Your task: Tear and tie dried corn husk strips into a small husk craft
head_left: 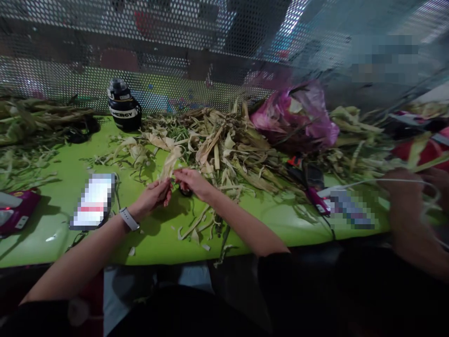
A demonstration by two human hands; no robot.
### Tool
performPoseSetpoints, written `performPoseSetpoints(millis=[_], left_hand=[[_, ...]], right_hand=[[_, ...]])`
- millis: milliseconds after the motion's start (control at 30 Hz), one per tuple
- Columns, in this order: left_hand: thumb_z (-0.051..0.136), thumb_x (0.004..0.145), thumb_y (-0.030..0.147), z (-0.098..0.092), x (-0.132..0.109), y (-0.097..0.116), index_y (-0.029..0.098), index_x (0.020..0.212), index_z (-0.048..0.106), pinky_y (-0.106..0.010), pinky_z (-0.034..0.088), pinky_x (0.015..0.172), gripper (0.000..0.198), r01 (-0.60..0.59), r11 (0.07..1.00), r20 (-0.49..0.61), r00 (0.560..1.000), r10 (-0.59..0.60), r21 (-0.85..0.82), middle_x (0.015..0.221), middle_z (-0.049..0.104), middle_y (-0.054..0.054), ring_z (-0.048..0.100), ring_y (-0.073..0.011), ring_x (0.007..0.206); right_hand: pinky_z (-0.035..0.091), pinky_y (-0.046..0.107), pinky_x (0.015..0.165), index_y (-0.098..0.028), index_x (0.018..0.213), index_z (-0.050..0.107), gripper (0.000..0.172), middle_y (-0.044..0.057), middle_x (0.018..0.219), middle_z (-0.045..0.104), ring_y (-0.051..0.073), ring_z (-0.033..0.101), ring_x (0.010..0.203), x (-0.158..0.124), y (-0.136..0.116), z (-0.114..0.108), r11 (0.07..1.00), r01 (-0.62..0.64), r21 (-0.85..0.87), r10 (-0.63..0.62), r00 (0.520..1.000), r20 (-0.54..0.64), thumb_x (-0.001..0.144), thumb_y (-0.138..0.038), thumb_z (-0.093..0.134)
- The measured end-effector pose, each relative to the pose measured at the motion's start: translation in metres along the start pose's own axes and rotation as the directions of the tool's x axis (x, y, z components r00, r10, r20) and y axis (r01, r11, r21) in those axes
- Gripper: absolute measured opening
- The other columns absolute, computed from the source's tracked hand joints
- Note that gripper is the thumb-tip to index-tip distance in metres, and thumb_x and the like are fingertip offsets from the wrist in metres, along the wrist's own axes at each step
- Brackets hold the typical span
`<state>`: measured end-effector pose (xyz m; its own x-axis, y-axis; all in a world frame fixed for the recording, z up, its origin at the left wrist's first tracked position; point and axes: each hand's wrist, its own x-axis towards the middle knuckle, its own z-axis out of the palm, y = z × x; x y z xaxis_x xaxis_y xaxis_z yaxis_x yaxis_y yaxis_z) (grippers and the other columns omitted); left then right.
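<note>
A pale, dry corn husk (pixel 170 161) stands up between my two hands above the green table. My left hand (pixel 156 193), with a light watch band at the wrist, has its fingers closed on the husk's lower end. At the husk's right edge, the fingertips of my right hand (pixel 192 182) are pinched together and seem to grip it. A small dark object (pixel 185 191) shows just under my right hand; its kind is unclear. Beyond both hands spreads a large heap of dried corn husks (pixel 217 140), with loose shreds near the table's front edge.
A black bottle (pixel 124 110) stands behind. A phone (pixel 93 201) and a purple device (pixel 17 213) lie left. Rightward are a pink plastic bag (pixel 298 114), another purple device (pixel 320 201), a second phone (pixel 352 208) and another person's arm (pixel 407 210). Perforated metal (pixel 175 47) backs the table (pixel 154 248).
</note>
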<state>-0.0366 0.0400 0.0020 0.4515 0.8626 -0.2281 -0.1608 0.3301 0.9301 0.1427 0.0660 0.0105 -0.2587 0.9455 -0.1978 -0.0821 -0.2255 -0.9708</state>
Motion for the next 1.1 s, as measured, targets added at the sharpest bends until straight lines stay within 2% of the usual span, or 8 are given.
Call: performPoseSetpoints(millis=[100, 233, 367, 600, 733, 867, 1000, 1100], left_hand=[[0.061, 0.082, 0.055, 0.004, -0.002, -0.003, 0.015, 0.073, 0.054, -0.016, 0.039, 0.039, 0.042, 0.026, 0.998, 0.110, 0.993, -0.033, 0.063, 0.055, 0.058, 0.001, 0.050, -0.0065, 0.041], [0.065, 0.082, 0.051, 0.004, -0.002, -0.004, 0.017, 0.092, 0.059, -0.022, 0.053, 0.052, 0.037, 0.092, 0.996, 0.109, 0.990, -0.090, -0.013, 0.067, 0.069, -0.002, 0.064, -0.0129, 0.054], [0.069, 0.079, 0.047, 0.003, 0.000, -0.003, 0.015, 0.100, 0.063, -0.029, 0.058, 0.068, 0.039, 0.055, 0.996, 0.014, 0.998, -0.054, -0.069, 0.076, 0.073, -0.005, 0.070, -0.0168, 0.067], [0.067, 0.080, 0.047, 0.004, 0.004, -0.004, 0.016, 0.091, 0.064, -0.021, 0.052, 0.053, 0.033, -0.065, 0.993, -0.289, 0.957, 0.035, -0.095, 0.074, 0.071, -0.003, 0.065, -0.0119, 0.058], [0.068, 0.079, 0.048, 0.007, 0.004, -0.010, 0.017, 0.090, 0.061, -0.019, 0.048, 0.050, 0.034, -0.067, 0.994, -0.187, 0.981, 0.050, -0.084, 0.071, 0.068, -0.001, 0.062, -0.0107, 0.055], [0.065, 0.081, 0.049, 0.010, -0.001, -0.008, 0.019, 0.103, 0.056, -0.023, 0.050, 0.053, 0.038, -0.040, 0.999, -0.041, 0.998, 0.040, -0.003, 0.073, 0.066, 0.000, 0.062, -0.0127, 0.058], [0.062, 0.085, 0.043, 0.009, -0.006, -0.003, 0.018, 0.085, 0.054, -0.017, 0.038, 0.043, 0.026, -0.093, 0.971, 0.085, 0.993, 0.076, 0.220, 0.061, 0.056, 0.003, 0.047, -0.0065, 0.045], [0.057, 0.087, 0.041, 0.009, -0.008, 0.000, 0.017, 0.086, 0.057, -0.017, 0.033, 0.043, 0.024, -0.098, 0.962, 0.148, 0.987, 0.062, 0.255, 0.060, 0.051, 0.003, 0.043, -0.0066, 0.046]], right_hand=[[0.022, 0.021, 0.041, -0.017, 0.069, 0.058, 0.041, -0.008, 0.051, 0.050, 0.004, 0.036, 0.042, -0.007, 0.007, 0.018, 0.999, 0.041, 0.002, -0.041, 0.999, -0.017, 0.062, -0.052, 0.078], [0.020, 0.021, 0.040, -0.017, 0.063, 0.056, 0.041, -0.008, 0.046, 0.045, 0.004, 0.033, 0.040, -0.008, 0.005, 0.013, 0.998, 0.059, 0.021, -0.057, 0.994, -0.090, 0.061, -0.052, 0.077], [0.021, 0.021, 0.039, -0.018, 0.058, 0.050, 0.043, -0.008, 0.044, 0.044, 0.004, 0.033, 0.037, -0.004, 0.007, 0.007, 0.999, 0.032, 0.027, -0.028, 0.993, -0.112, 0.061, -0.051, 0.078], [0.024, 0.020, 0.038, -0.018, 0.060, 0.055, 0.042, -0.007, 0.044, 0.049, 0.005, 0.039, 0.037, -0.006, 0.010, 0.007, 0.998, 0.038, 0.055, -0.033, 0.995, -0.099, 0.062, -0.052, 0.078], [0.030, 0.020, 0.041, -0.016, 0.068, 0.062, 0.041, -0.005, 0.051, 0.055, 0.005, 0.042, 0.042, -0.010, 0.011, 0.010, 0.999, -0.020, 0.035, 0.023, 0.996, -0.085, 0.058, -0.051, 0.080], [0.028, 0.021, 0.043, -0.015, 0.071, 0.064, 0.040, -0.005, 0.054, 0.054, 0.004, 0.036, 0.044, -0.012, 0.017, 0.013, 0.999, 0.034, -0.011, -0.036, 0.988, -0.149, 0.058, -0.050, 0.080], [0.022, 0.022, 0.042, -0.018, 0.069, 0.059, 0.035, -0.008, 0.052, 0.047, 0.004, 0.031, 0.043, -0.009, 0.015, 0.008, 0.994, 0.098, 0.055, -0.088, 0.984, -0.156, 0.058, -0.042, 0.082], [0.021, 0.022, 0.040, -0.019, 0.069, 0.058, 0.031, -0.010, 0.047, 0.041, 0.004, 0.028, 0.040, -0.001, 0.006, -0.009, 0.983, 0.118, 0.140, -0.084, 0.970, -0.229, 0.059, -0.039, 0.080]])
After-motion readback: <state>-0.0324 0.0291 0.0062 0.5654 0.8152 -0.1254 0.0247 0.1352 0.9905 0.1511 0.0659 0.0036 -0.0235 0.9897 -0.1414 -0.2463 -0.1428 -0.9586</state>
